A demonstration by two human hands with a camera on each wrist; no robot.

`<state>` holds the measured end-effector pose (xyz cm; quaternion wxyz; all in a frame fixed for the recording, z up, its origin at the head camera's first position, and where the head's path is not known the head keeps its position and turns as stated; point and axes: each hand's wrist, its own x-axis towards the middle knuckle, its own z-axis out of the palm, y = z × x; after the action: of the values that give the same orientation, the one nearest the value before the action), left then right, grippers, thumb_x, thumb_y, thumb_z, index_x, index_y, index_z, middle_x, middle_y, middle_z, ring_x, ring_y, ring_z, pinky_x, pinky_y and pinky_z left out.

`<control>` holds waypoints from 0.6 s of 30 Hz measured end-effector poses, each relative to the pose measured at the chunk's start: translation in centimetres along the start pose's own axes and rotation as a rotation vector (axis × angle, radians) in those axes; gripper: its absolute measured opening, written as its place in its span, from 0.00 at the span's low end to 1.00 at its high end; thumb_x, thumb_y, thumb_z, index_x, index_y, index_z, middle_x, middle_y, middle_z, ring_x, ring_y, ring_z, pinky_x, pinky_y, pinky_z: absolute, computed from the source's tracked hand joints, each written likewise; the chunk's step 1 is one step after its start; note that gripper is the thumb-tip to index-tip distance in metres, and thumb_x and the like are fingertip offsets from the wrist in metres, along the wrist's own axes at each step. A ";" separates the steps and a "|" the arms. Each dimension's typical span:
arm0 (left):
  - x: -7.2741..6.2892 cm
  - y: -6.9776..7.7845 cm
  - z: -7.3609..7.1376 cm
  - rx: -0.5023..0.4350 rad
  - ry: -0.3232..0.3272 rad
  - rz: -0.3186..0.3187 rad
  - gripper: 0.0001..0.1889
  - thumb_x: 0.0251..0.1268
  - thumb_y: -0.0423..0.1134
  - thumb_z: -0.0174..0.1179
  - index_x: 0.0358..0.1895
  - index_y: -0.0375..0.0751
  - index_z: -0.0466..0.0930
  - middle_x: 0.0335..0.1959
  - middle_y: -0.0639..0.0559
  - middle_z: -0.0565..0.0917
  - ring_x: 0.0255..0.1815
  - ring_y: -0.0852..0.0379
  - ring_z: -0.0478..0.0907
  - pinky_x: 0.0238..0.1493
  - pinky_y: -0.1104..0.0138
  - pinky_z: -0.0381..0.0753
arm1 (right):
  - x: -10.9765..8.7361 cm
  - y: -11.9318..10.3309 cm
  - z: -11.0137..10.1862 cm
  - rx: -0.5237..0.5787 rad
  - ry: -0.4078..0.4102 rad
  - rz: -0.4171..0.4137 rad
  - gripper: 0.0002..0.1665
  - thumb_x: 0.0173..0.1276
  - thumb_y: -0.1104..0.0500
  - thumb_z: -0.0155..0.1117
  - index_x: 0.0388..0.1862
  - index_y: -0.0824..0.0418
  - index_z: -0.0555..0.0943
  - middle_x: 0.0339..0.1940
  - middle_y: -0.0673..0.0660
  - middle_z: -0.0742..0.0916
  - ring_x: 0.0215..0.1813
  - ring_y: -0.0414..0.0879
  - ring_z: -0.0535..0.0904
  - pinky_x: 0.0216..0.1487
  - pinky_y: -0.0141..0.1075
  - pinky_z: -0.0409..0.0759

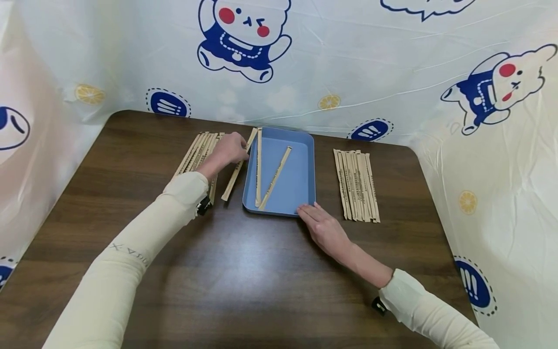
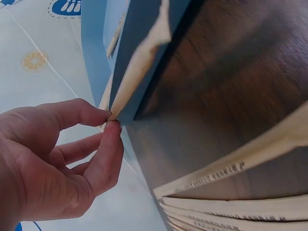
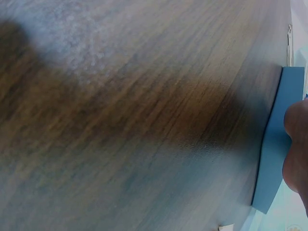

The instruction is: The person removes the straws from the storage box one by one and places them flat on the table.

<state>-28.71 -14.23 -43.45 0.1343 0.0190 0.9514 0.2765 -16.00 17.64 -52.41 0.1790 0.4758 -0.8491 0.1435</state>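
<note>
My left hand (image 1: pixel 228 149) pinches a long, thin paper-wrapped stick (image 2: pixel 139 62) between thumb and fingertips. In the head view this stick slants just outside the left wall of the blue tray (image 1: pixel 298 174). Inside the tray lie two similar sticks, one along the left side (image 1: pixel 259 167) and one set at an angle (image 1: pixel 275 178). My right hand (image 1: pixel 324 230) rests against the tray's near right corner, its fingers touching the rim. The right wrist view shows part of that hand on the tray's outer wall (image 3: pixel 276 144).
A row of several wrapped sticks (image 1: pixel 198 150) lies left of the tray, partly covered by the left hand and forearm. Another bundle of several sticks (image 1: pixel 356 186) lies to its right. A printed sheet (image 1: pixel 322 58) hangs around the back and sides of the brown wooden table (image 1: pixel 244 291).
</note>
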 end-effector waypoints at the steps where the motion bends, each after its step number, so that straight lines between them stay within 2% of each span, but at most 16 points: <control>1: 0.0 -0.2 0.0 0.010 -0.006 -0.005 0.14 0.65 0.31 0.56 0.50 0.29 0.82 0.34 0.41 0.83 0.20 0.56 0.65 0.26 0.66 0.64 | 0.0 0.0 0.0 0.000 0.000 0.000 0.25 0.61 0.76 0.67 0.59 0.73 0.80 0.56 0.67 0.84 0.60 0.56 0.80 0.67 0.50 0.72; 3: -0.2 -0.5 -0.2 0.011 -0.023 -0.008 0.25 0.65 0.31 0.56 0.65 0.27 0.73 0.55 0.34 0.81 0.33 0.50 0.75 0.33 0.62 0.72 | 0.0 0.0 0.0 0.001 -0.002 0.001 0.25 0.61 0.76 0.67 0.59 0.73 0.80 0.56 0.67 0.84 0.60 0.56 0.80 0.67 0.50 0.72; 4: -0.3 -0.6 -0.3 0.017 -0.030 -0.009 0.26 0.65 0.31 0.56 0.67 0.26 0.71 0.62 0.33 0.77 0.40 0.46 0.77 0.38 0.60 0.75 | 0.0 0.0 0.0 0.001 -0.004 0.002 0.25 0.61 0.76 0.67 0.59 0.73 0.80 0.56 0.67 0.84 0.60 0.57 0.80 0.67 0.50 0.72; 6: -0.3 -1.0 -0.3 0.029 -0.034 -0.010 0.27 0.64 0.31 0.56 0.67 0.26 0.70 0.66 0.32 0.73 0.54 0.41 0.76 0.48 0.55 0.78 | 0.0 0.0 -0.1 0.002 -0.009 0.005 0.24 0.62 0.76 0.66 0.59 0.73 0.80 0.56 0.67 0.84 0.60 0.57 0.80 0.67 0.50 0.72; 8: -0.4 -1.3 -0.4 0.030 -0.035 -0.008 0.27 0.64 0.31 0.57 0.67 0.25 0.71 0.66 0.31 0.73 0.62 0.38 0.73 0.55 0.52 0.78 | 0.0 0.0 -0.1 0.000 -0.012 0.005 0.24 0.62 0.76 0.66 0.59 0.73 0.80 0.56 0.67 0.84 0.60 0.57 0.80 0.67 0.50 0.72; 18: -0.8 -3.3 -0.1 0.000 -0.023 -0.055 0.26 0.65 0.32 0.57 0.66 0.25 0.71 0.66 0.31 0.72 0.57 0.39 0.75 0.54 0.52 0.78 | 0.1 -0.1 -0.2 0.000 -0.003 0.002 0.23 0.62 0.76 0.66 0.58 0.73 0.80 0.55 0.67 0.84 0.59 0.57 0.80 0.67 0.50 0.72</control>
<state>-27.84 -17.17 -44.96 0.1528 -0.0041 0.9500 0.2723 -15.94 17.60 -52.19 0.1775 0.4754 -0.8498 0.1427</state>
